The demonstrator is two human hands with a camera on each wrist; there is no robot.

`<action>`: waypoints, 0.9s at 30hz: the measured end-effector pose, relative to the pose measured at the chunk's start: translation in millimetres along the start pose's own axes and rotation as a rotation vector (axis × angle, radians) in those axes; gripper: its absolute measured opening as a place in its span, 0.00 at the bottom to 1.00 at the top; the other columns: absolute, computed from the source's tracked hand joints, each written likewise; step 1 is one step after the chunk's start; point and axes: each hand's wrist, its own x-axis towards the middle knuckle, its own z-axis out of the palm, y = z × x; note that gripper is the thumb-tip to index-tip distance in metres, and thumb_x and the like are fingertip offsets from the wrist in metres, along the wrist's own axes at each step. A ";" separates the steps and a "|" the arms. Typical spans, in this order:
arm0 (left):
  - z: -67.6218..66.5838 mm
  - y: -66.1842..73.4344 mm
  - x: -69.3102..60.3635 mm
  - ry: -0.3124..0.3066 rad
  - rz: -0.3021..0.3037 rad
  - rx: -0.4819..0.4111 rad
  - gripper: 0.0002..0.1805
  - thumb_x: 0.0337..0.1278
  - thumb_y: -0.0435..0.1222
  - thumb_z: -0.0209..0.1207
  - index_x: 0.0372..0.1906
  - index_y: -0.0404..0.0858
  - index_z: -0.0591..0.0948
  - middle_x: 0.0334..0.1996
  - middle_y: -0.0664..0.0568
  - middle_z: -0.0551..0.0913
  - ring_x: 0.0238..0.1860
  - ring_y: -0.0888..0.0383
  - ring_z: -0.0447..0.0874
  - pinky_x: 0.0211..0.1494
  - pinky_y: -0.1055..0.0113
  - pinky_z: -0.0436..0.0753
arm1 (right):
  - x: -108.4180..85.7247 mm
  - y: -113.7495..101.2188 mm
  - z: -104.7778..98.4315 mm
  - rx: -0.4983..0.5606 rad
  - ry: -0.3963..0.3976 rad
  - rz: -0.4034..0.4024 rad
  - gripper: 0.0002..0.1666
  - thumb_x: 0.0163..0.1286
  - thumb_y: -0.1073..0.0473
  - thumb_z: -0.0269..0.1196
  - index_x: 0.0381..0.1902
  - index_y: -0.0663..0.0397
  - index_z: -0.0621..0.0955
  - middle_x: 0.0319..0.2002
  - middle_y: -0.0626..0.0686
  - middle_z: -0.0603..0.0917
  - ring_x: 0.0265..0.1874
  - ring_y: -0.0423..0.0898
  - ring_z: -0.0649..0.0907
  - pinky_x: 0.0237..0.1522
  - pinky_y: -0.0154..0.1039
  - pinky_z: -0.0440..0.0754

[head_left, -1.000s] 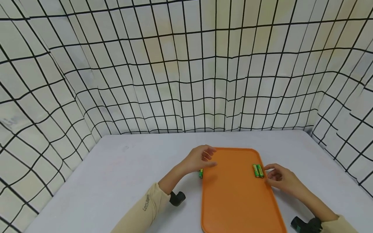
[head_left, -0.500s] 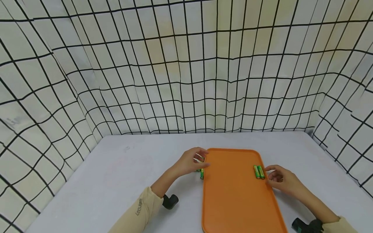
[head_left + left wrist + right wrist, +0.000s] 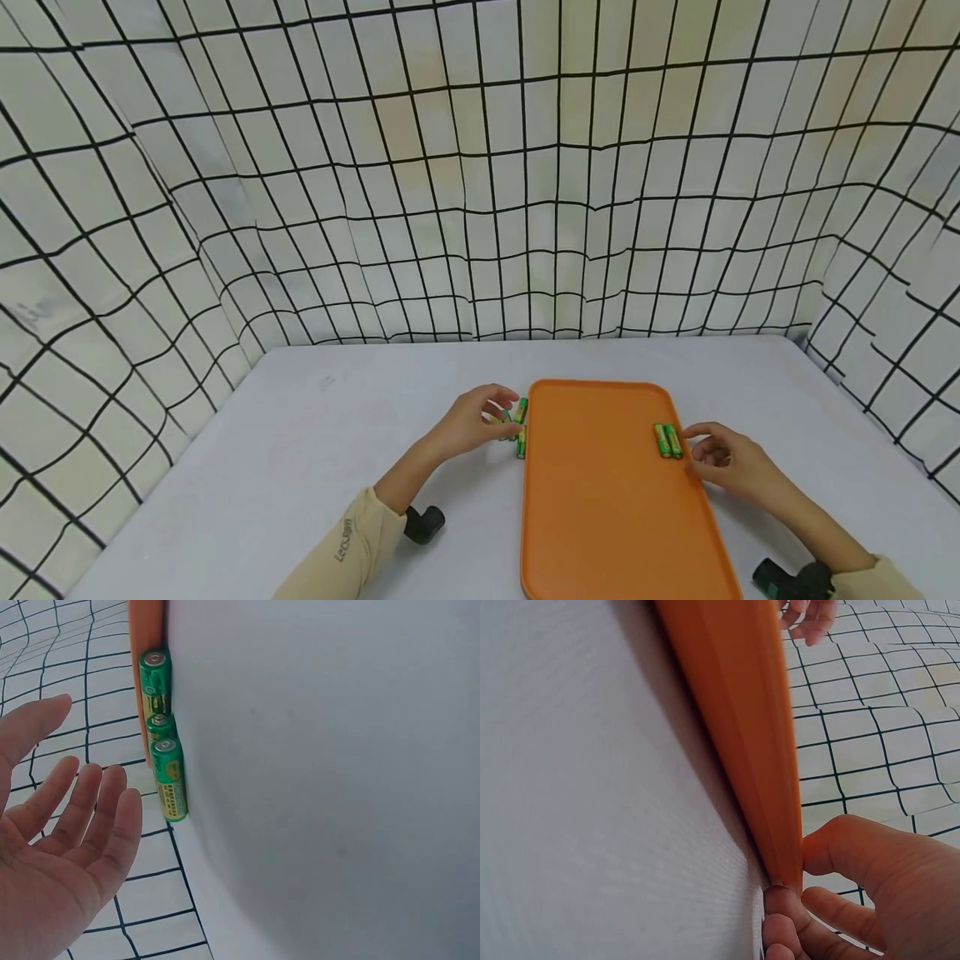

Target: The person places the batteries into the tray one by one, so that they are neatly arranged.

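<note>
My left hand [image 3: 468,425] hovers left of the orange tray [image 3: 611,508], fingers loosely bent and holding nothing. Beside its fingertips, green-and-yellow batteries [image 3: 521,442] lie on the table along the tray's left edge, partly hidden by the hand. The left wrist view shows three of these, the nearest battery [image 3: 169,784] apart from the fingers. At the tray's right edge, my right hand [image 3: 738,467] pinches the rim, thumb on one side and fingertips on the other in the right wrist view. Two more batteries [image 3: 667,440] lie side by side on the tray, close to that hand.
A white table [image 3: 360,400] spreads beneath the tray. Black-grid netting [image 3: 480,208] encloses its back and sides. Black wrist cameras [image 3: 425,525] hang under the beige sleeves.
My left hand has moved left from over the tray's edge to beside it, uncovering more of the batteries there. My right hand and the tray stay in place.
</note>
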 end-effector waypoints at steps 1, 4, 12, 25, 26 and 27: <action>-0.3 -1.3 -0.2 0.001 0.000 -0.001 0.24 0.56 0.35 0.67 0.56 0.30 0.76 0.48 0.40 0.80 0.47 0.48 0.81 0.48 0.65 0.82 | -0.1 0.3 0.0 0.001 0.001 0.001 0.21 0.61 0.67 0.67 0.52 0.69 0.76 0.31 0.49 0.79 0.26 0.34 0.74 0.27 0.33 0.74; -1.0 -4.0 -1.1 0.003 -0.006 -0.007 0.24 0.56 0.34 0.68 0.56 0.30 0.76 0.49 0.39 0.79 0.47 0.46 0.80 0.49 0.64 0.82 | -0.6 0.9 0.0 0.004 0.003 0.004 0.21 0.62 0.67 0.67 0.52 0.69 0.76 0.31 0.49 0.79 0.25 0.34 0.74 0.27 0.33 0.74; -2.1 -10.7 -1.3 0.034 -0.107 0.043 0.25 0.53 0.36 0.69 0.56 0.32 0.77 0.48 0.43 0.80 0.48 0.47 0.80 0.45 0.62 0.82 | -0.1 0.9 -0.4 -0.002 0.004 0.001 0.21 0.61 0.67 0.67 0.51 0.68 0.76 0.31 0.48 0.79 0.25 0.34 0.73 0.27 0.33 0.73; -2.2 -16.1 0.3 0.033 -0.144 0.087 0.27 0.49 0.33 0.71 0.55 0.30 0.77 0.49 0.39 0.75 0.45 0.46 0.80 0.42 0.64 0.80 | 0.0 -1.0 -0.8 0.006 0.006 0.009 0.21 0.61 0.67 0.67 0.52 0.68 0.76 0.31 0.49 0.79 0.25 0.34 0.73 0.26 0.32 0.73; -1.9 -16.8 0.8 0.034 -0.150 0.089 0.26 0.48 0.32 0.71 0.55 0.30 0.77 0.49 0.40 0.75 0.45 0.47 0.80 0.42 0.64 0.81 | 0.0 -0.9 -0.8 0.003 0.007 0.011 0.21 0.61 0.67 0.67 0.52 0.68 0.76 0.31 0.49 0.79 0.25 0.34 0.73 0.26 0.32 0.73; -1.6 -17.2 1.4 0.036 -0.155 0.090 0.26 0.48 0.32 0.71 0.54 0.30 0.77 0.49 0.41 0.75 0.45 0.47 0.80 0.41 0.65 0.81 | 0.0 -0.9 -0.8 0.002 0.008 0.012 0.22 0.61 0.66 0.67 0.52 0.68 0.76 0.31 0.49 0.79 0.25 0.34 0.73 0.26 0.32 0.73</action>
